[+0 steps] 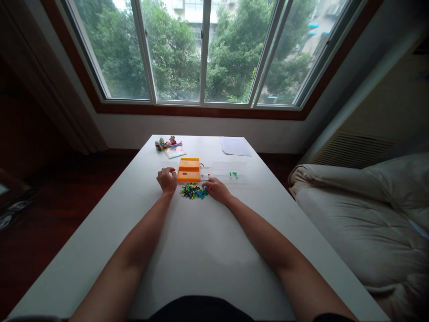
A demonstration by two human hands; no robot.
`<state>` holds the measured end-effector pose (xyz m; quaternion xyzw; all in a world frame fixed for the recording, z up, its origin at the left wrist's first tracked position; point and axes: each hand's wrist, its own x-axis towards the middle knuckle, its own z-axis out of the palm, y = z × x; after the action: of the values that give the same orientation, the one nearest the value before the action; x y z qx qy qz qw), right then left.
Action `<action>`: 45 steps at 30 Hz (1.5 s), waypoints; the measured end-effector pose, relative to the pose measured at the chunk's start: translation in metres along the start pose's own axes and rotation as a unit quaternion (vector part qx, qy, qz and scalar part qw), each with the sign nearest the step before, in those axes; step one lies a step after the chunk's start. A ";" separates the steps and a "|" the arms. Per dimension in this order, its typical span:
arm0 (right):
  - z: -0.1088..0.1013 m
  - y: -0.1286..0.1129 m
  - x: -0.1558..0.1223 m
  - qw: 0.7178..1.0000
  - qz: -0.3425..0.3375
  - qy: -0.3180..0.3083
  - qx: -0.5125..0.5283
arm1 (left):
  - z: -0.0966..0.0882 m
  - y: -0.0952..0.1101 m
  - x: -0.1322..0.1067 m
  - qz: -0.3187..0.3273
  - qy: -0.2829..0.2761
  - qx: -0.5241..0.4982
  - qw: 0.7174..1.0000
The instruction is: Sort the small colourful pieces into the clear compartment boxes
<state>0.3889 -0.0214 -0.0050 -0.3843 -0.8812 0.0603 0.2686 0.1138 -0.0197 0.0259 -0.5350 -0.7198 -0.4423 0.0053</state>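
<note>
On the white table lies a pile of small mixed-colour pieces, mostly green, blue, yellow and dark. My right hand rests at its right edge, fingertips drawn together over the outermost pieces. Whatever they pinch is too small to name. Just behind the pile an orange case lies opened out, with a small dark piece in its near half. Beside its left edge is my left hand, fingers curled inward; anything inside them is hidden.
Right of the orange case, a clear plastic tray holds several green pieces. Small figurines and a pale card sit at the far left. White papers lie far right. A sofa stands along the right.
</note>
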 end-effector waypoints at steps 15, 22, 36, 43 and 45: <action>0.000 -0.006 0.003 1.000 0.000 0.013 -0.011 | 0.002 0.019 -0.033 0.165 -0.106 -0.014 0.981; -0.002 -0.005 -0.001 1.000 -0.014 0.011 -0.019 | 0.005 0.007 -0.024 0.133 -0.138 -0.065 0.979; 0.001 -0.006 0.000 0.999 -0.036 0.004 0.023 | 0.009 -0.002 -0.019 0.111 -0.129 -0.086 0.982; 0.000 -0.009 0.001 0.999 -0.040 -0.004 0.008 | 0.010 -0.002 -0.018 0.103 -0.134 -0.085 0.982; -0.001 -0.010 0.000 0.999 -0.036 0.000 0.008 | 0.011 -0.002 -0.018 0.105 -0.134 -0.087 0.982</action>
<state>0.3828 -0.0282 -0.0012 -0.3497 -0.8941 0.0580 0.2737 0.1250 -0.0265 0.0097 -0.6603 -0.6124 -0.4250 -0.0915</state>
